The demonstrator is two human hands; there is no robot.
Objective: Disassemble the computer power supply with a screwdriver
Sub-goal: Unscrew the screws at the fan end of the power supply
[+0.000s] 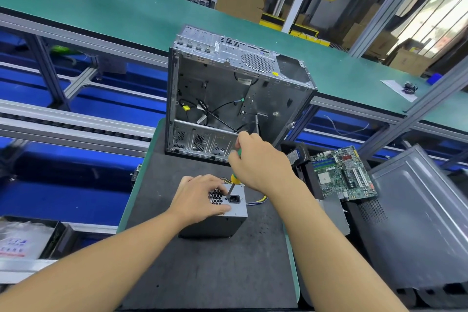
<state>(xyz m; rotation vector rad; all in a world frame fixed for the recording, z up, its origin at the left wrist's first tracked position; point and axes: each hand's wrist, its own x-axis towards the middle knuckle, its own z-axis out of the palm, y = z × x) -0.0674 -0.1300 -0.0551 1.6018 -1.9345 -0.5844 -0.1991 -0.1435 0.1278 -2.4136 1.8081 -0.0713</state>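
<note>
While the power supply [215,225] stands on end near the middle of the black mat [202,273], both hands are on the job. The left hand [200,197] clamps over the unit's upper face. Its fingers curl across the honeycomb fan grille and its thumb presses the near edge, so the grip is closed firmly on the metal box. The right hand [260,162] is wrapped tightly round the green-and-yellow handle of the screwdriver [235,178], with no gap showing between fingers and handle. The tool is held nearly upright, leaning slightly away from the person. Its dark shaft comes down onto the top face just beside the black mains socket [234,199] (the tip itself is too small to make out against the plate). A bundle of yellow and dark wires [260,200] trails out from the unit's right side onto the mat.

Behind the power supply, at the far edge of the mat, sits an opened computer case [233,99] with loose black cables inside. To the right lie a green motherboard [342,172] and a grey side panel [415,223]. A green conveyor belt [101,2] runs across the background.
</note>
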